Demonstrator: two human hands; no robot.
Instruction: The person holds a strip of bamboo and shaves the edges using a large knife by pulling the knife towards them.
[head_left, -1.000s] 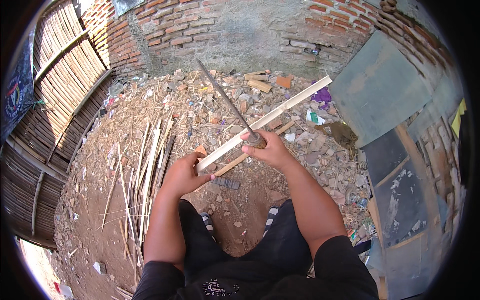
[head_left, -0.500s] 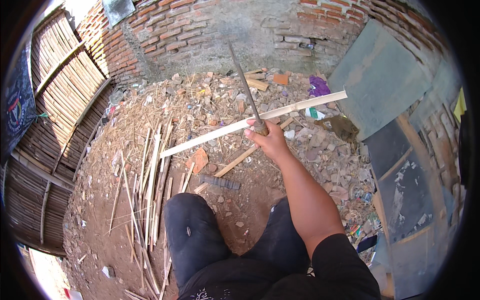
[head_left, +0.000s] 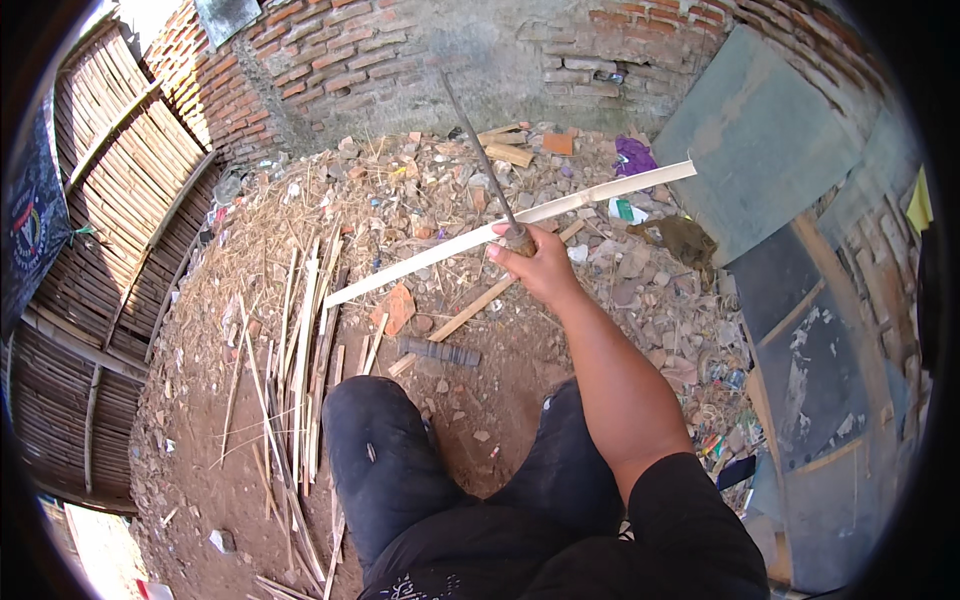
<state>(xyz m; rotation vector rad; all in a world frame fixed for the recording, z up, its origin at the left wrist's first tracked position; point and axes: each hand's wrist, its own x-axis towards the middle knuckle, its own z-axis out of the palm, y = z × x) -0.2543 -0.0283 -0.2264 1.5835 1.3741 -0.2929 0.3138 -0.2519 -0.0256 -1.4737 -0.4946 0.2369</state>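
My right hand [head_left: 545,268] is closed around the wooden handle of a long machete [head_left: 480,160], its narrow dark blade pointing up and away. The same hand also keeps a pale bamboo strip [head_left: 420,258] against the fingers, crossing the tool near its handle. This strip slants from lower left to upper right, with a node on its right half. Exactly how the fingers pinch it is hidden. My left hand is out of view. Beneath the held things lies a wooden stick [head_left: 475,310] on the ground, beside a dark ridged piece [head_left: 440,351].
Several long bamboo strips [head_left: 305,370] lie left of my knees. Rubble and litter cover the ground up to a brick wall [head_left: 400,60]. Grey panels [head_left: 760,150] and a dark framed board [head_left: 815,385] lean at right; a bamboo screen [head_left: 120,190] stands left.
The view has shifted slightly, so the wall and rubble sit a little higher. My right hand keeps its grip on the machete and the bamboo strip, with barely any movement.
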